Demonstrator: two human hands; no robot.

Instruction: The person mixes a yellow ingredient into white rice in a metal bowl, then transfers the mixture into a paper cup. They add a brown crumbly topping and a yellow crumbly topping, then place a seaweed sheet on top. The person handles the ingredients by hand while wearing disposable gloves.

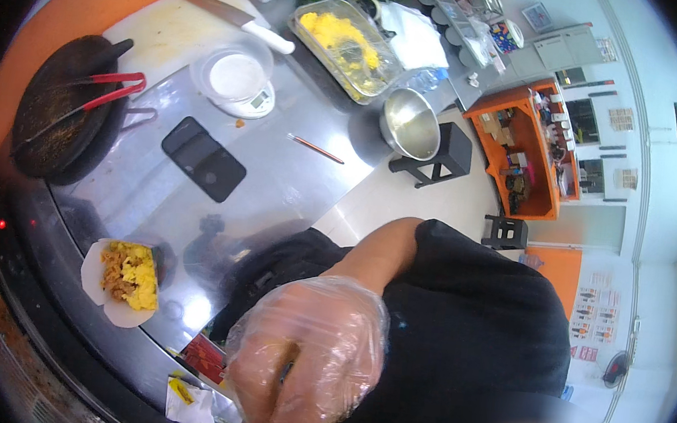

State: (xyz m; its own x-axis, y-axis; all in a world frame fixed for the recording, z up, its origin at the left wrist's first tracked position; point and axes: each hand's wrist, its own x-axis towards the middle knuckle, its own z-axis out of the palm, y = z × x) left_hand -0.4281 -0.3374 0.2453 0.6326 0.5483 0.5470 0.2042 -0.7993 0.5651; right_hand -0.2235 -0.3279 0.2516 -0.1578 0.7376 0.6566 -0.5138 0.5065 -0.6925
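Observation:
Close in front at the bottom, my right hand (305, 358) wears a clear plastic glove. Its fingers are curled closed; a small dark gap shows between them, but I cannot make out anything held. A bare forearm (387, 252) leads back to a black sleeve. No left hand appears. Left of the gloved hand, an open white takeaway box (124, 283) holds yellow scrambled egg and brown shredded food. It stands on the steel worktop (268, 145). Farther up lie a black phone (203, 159) and a thin brown pencil-like stick (317, 148).
Dark pans (69, 119) with red-handled tongs (112, 87) stand at the left. A white-handled knife (238, 19) lies on a cutting board (153, 34). Nearby are a kitchen scale (251, 107), an egg tray (341, 46), a metal bowl (410, 125) and a black stool (445, 158).

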